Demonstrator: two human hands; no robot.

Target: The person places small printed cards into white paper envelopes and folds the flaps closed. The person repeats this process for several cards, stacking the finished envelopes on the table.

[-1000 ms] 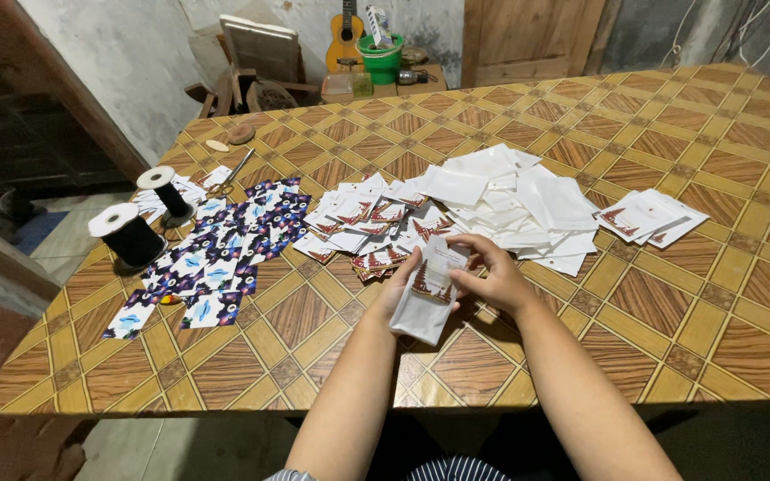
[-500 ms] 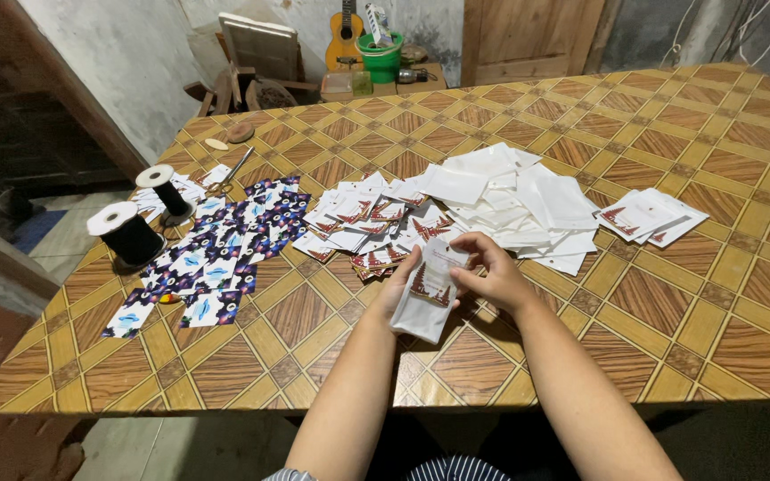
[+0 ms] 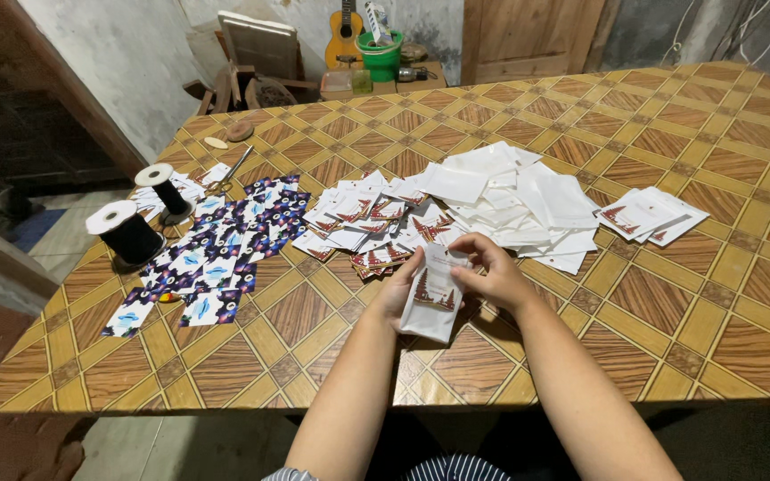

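Note:
Both hands hold one small clear plastic pouch (image 3: 434, 307) with a white card bearing red tree shapes inside it, just above the table's near edge. My left hand (image 3: 400, 291) grips the pouch's left side from underneath. My right hand (image 3: 489, 274) pinches its top right corner. Right behind the hands lies a heap of white-and-red cards (image 3: 363, 221), and behind that a pile of empty clear pouches (image 3: 514, 196).
A patterned wooden table (image 3: 670, 312) carries a spread of dark blue cards (image 3: 225, 240) at left, two black ribbon spools (image 3: 126, 233), scissors (image 3: 233, 169), and a small stack of filled pouches (image 3: 652, 216) at right. A guitar (image 3: 344, 36) and green bucket (image 3: 380, 55) stand beyond.
The hands stay in nearly the same place; the fingers shift slightly on the pouch, and the card sits a bit deeper in it.

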